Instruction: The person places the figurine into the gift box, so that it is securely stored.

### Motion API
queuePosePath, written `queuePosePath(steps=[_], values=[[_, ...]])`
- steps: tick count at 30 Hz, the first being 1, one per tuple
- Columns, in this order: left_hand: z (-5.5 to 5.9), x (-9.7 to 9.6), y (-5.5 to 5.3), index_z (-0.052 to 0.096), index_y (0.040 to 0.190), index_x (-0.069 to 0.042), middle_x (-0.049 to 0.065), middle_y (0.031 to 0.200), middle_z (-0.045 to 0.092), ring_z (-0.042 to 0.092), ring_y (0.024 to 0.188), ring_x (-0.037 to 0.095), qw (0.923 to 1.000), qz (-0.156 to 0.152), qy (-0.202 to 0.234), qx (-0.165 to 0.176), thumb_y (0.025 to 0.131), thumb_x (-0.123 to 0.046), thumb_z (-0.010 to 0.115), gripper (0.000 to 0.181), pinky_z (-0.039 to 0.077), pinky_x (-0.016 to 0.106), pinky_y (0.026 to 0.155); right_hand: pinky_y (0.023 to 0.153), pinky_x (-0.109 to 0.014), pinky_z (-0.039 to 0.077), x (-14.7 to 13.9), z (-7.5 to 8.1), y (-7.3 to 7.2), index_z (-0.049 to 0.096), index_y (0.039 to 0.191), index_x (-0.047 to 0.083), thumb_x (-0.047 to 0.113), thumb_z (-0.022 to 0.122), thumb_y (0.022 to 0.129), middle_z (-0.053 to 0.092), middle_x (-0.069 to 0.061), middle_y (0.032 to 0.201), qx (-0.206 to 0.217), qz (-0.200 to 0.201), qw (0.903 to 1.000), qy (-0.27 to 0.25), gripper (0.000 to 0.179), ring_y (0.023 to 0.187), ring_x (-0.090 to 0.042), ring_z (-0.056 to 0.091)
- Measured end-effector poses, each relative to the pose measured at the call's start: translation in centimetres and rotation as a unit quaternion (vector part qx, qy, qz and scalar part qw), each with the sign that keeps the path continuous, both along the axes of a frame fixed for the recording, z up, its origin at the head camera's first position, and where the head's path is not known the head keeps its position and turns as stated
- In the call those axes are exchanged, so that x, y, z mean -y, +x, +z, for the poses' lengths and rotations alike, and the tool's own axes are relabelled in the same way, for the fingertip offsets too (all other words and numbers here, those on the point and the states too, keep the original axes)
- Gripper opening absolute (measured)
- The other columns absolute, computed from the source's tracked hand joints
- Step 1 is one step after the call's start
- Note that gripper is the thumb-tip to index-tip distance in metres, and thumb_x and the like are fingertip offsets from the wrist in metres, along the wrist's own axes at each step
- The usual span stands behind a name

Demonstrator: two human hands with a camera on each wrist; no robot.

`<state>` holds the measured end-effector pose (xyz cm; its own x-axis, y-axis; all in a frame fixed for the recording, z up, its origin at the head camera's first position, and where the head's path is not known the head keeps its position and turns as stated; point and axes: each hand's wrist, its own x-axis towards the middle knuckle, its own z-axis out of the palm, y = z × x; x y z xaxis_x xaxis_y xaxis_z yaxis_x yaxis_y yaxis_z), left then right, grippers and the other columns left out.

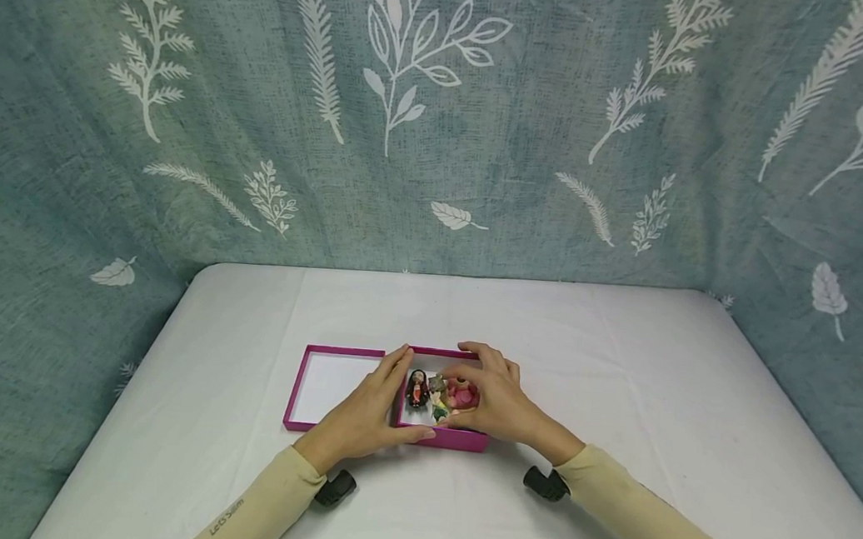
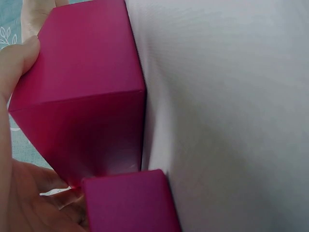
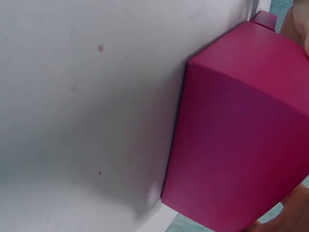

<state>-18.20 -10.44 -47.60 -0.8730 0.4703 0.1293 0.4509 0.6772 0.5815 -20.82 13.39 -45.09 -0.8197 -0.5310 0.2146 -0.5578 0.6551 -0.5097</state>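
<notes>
A magenta open box (image 1: 450,439) with a white inside stands on the table. Small doll figurines lie in it: one with long black hair (image 1: 417,390), a yellow-and-green one (image 1: 437,399) in the middle, and a pink one (image 1: 464,394) partly under the right hand. My left hand (image 1: 369,407) grips the box's left end, thumb at the front wall and fingers toward the back. My right hand (image 1: 497,399) reaches over the right end, index finger and thumb at the two ends of the middle figurine. In the right wrist view the box's outer wall (image 3: 241,140) hides most of that hand.
To the left, beside the box, lies a shallow magenta lid (image 1: 305,386) with its white inside up. A white cloth covers the table (image 1: 621,358). Behind it hangs a teal leaf-patterned curtain (image 1: 526,209). Black wrist cameras sit below both hands.
</notes>
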Motion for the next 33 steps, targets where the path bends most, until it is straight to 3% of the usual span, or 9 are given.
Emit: queuePosePath(steps=[13, 21, 33], values=[[0.09, 0.03, -0.01, 0.008, 0.159, -0.011, 0.010, 0.164, 0.013, 0.026, 0.147, 0.032, 1.0000, -0.001, 0.004, -0.004, 0.080, -0.070, 0.064, 0.113, 0.033, 0.052, 0.115, 0.099, -0.058, 0.024, 0.15, 0.03, -0.06, 0.071, 0.114, 0.021, 0.037, 0.092, 0.063, 0.038, -0.020, 0.149, 0.012, -0.002, 0.9998, 0.012, 0.058, 0.140, -0.037, 0.029], [0.14, 0.02, 0.08, 0.007, 0.159, -0.012, 0.010, 0.164, 0.013, 0.025, 0.147, 0.033, 1.0000, -0.002, 0.005, 0.002, 0.080, -0.069, 0.065, 0.113, 0.032, 0.053, 0.115, 0.098, -0.064, 0.023, 0.31, 0.05, -0.14, 0.073, 0.107, 0.023, 0.036, 0.092, 0.064, 0.037, -0.022, 0.149, 0.020, -0.010, 0.9987, 0.046, 0.049, 0.141, -0.042, 0.024], [0.21, 0.04, 0.11, 0.007, 0.159, -0.012, 0.009, 0.165, 0.012, 0.025, 0.147, 0.032, 1.0000, -0.001, 0.005, 0.003, 0.080, -0.068, 0.065, 0.113, 0.032, 0.052, 0.116, 0.098, -0.063, 0.024, 0.73, 0.39, -0.11, 0.072, 0.110, 0.025, 0.033, 0.092, 0.064, 0.036, -0.022, 0.149, 0.020, -0.022, 0.9953, 0.092, 0.051, 0.141, -0.043, 0.024]])
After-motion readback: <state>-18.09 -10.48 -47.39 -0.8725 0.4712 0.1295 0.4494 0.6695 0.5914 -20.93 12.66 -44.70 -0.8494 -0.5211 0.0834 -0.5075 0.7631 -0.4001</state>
